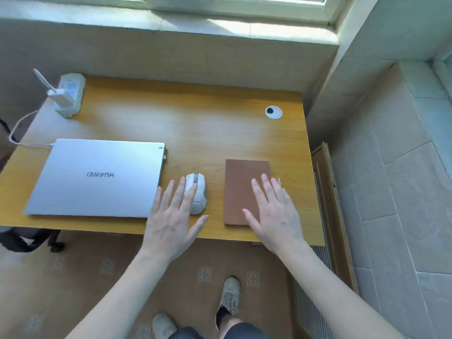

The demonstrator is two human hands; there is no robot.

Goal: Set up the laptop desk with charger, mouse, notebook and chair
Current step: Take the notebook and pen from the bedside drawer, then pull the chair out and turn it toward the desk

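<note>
"HUAWEI" on closed silver laptop (97,177) lid, upside down to camera

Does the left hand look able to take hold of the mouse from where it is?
Probably yes: the left hand lies flat with fingers already over the mouse, nothing between them.
</note>
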